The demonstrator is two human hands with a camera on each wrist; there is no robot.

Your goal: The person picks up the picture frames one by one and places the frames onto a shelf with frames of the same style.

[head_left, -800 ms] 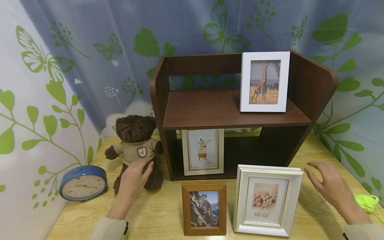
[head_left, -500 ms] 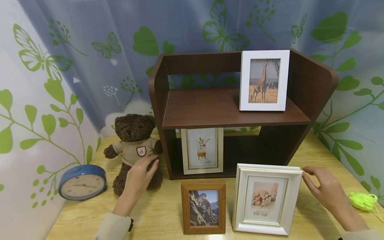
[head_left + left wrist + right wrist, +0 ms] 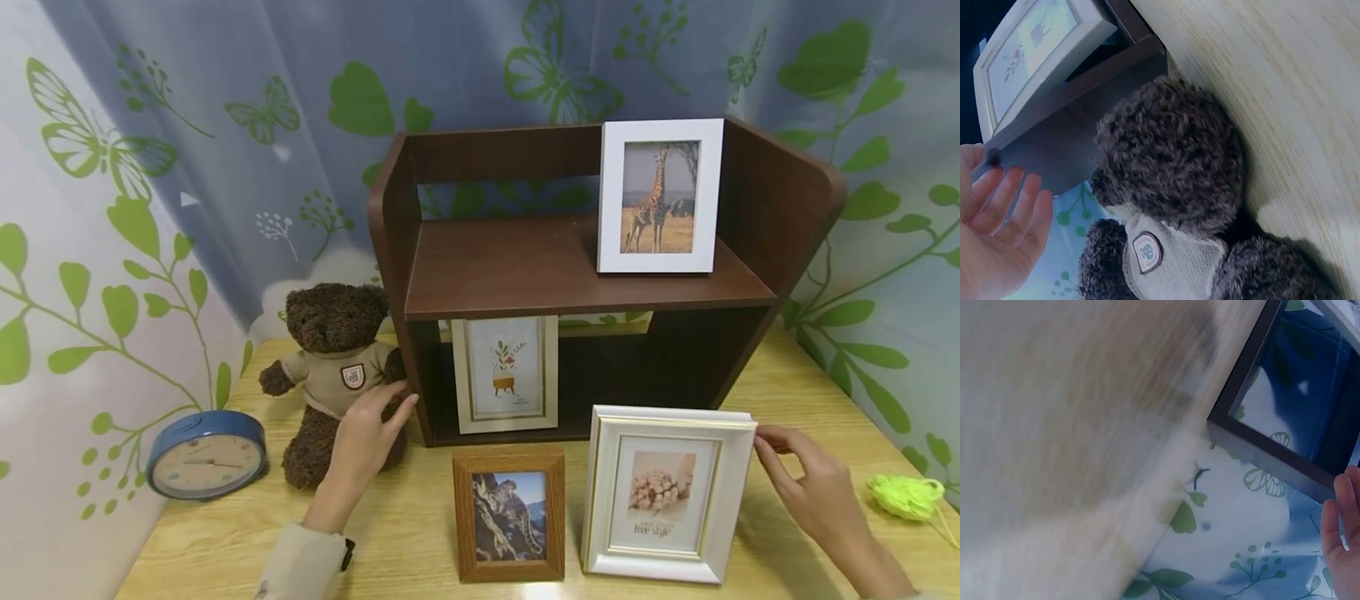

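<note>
One frame (image 3: 506, 375) per shelf tier (image 3: 510, 260)

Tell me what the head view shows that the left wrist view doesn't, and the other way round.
Only the head view: the blue clock, giraffe frame, wooden frame, white "free style" frame, bright green bundle and right hand.

Only the left wrist view: the outer side face of the dark shelf, and the palm side of the left hand.

Both: the left hand, the teddy bear's badged sweater, the plant-print frame, parts of the shelf, the table and the leaf-patterned backdrop.
</note>
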